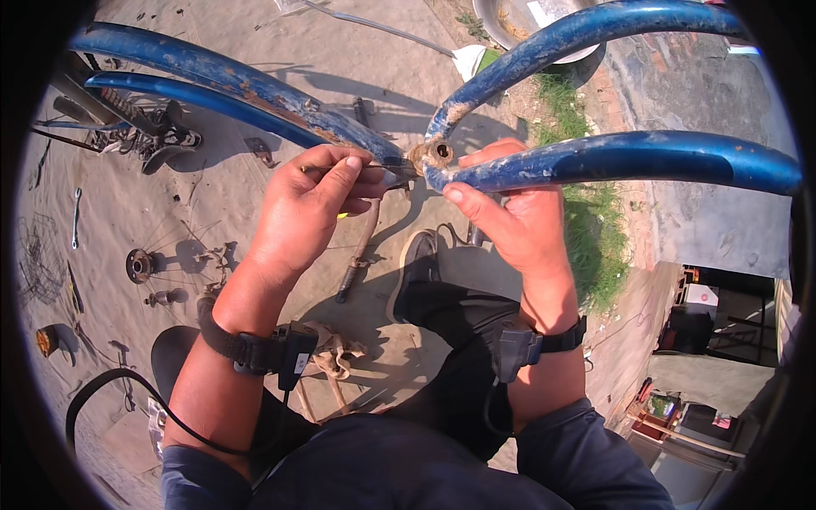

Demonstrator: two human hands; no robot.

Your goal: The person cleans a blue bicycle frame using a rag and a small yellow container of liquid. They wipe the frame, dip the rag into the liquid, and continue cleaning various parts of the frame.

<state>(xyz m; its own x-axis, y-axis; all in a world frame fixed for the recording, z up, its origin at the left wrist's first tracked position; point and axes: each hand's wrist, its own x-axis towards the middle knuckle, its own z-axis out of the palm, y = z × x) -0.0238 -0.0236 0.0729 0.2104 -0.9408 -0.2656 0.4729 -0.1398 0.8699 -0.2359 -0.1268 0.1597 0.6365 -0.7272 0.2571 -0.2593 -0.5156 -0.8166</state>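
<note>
Before me are blue, dirt- and rust-marked metal tubes (605, 156), seemingly a bicycle frame, that meet at a small brown joint with a round hole (441, 152). My left hand (319, 191) pinches a thin dark rod or wire (331, 167) between thumb and fingers, its far end close to the joint. Just right of the joint, my right hand (510, 204) grips the lower right tube, with the thumb on the near side and fingers around the far side. Another blue tube (255, 89) runs from the joint to the upper left.
On the ground at left lie a wrench (76, 218), a wheel hub with spokes (140, 264) and a bundle of wire (39, 261). A metal basin (494, 25) stands at the top. Below my hands are a rag (335, 350) and my shoe (417, 258).
</note>
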